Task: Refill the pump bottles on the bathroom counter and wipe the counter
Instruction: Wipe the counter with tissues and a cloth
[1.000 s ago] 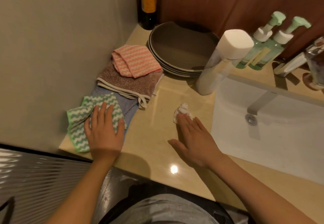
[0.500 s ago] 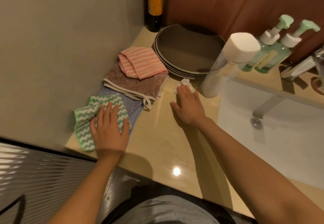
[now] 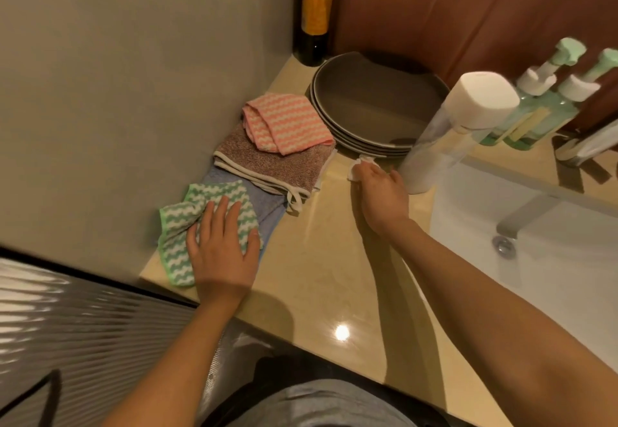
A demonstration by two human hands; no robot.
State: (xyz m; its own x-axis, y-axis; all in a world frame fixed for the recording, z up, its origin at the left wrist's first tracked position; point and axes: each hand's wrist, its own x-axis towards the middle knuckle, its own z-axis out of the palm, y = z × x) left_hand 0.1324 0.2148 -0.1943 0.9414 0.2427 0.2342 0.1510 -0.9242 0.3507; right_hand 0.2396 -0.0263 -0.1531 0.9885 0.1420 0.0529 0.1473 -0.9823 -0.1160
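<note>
Now nearer plates [image 3: 378, 105], right hand [image 3: 381, 199] — grip clamped on tissue wad [image 3: 357, 170] — left hand [image 3: 220, 249] flat on cloth [image 3: 175, 222]

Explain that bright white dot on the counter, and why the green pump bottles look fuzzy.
Head view: the dot is lamp glare on the glossy counter. Head view: the pump bottles sit near the frame's edge, smeared by blur and wide-angle stretch. Head view: the right hand, gripping the tissue, throws a soft shadow to its left.

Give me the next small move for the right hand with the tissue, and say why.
Probably draw the white tissue wad back toward the front edge: the right hand holds it right by the stacked plates and the white-capped bottle, with bare counter behind.
</note>
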